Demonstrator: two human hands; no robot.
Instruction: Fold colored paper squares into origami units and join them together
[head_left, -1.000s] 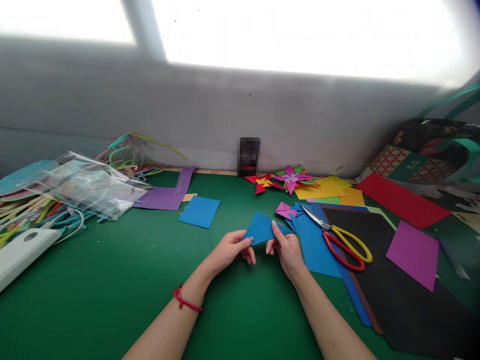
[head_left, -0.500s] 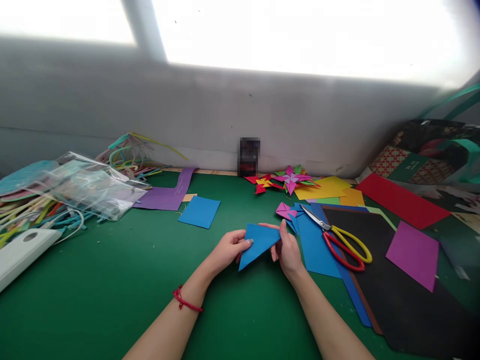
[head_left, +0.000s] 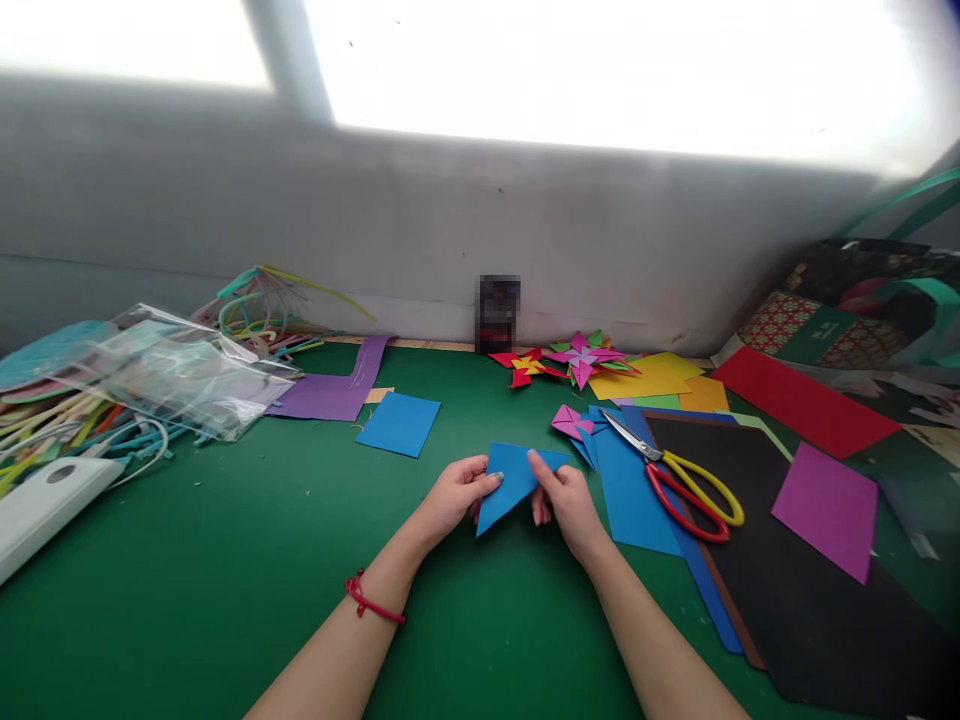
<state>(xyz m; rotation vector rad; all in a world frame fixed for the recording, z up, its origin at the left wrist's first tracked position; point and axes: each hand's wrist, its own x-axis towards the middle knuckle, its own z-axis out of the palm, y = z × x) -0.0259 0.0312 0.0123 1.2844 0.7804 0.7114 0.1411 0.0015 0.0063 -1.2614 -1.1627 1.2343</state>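
Observation:
Between my hands is a blue sheet of paper [head_left: 507, 478] folded into a triangle, one point aimed down toward me. My left hand [head_left: 459, 495] pinches its left side, thumb on top and fingers behind. On the right part of the triangle, my right hand [head_left: 568, 500] presses its thumb down, with the fingers beneath. A blue paper square [head_left: 399, 424] lies on the green table beyond my left hand. Just past my right hand are a small folded pink paper piece [head_left: 571, 421] and a larger blue sheet [head_left: 637, 500].
Scissors [head_left: 675, 480] with red and yellow handles lie on the blue sheet and a black sheet [head_left: 757, 540]. Folded paper stars [head_left: 581, 358] sit by the wall. Pipe cleaners, a clear plastic bag [head_left: 202, 375] and a white power strip [head_left: 52, 510] occupy the left.
My right thumb has come down from the triangle's right edge onto its face, further left. The triangle has shifted very slightly; my left hand keeps its pinch.

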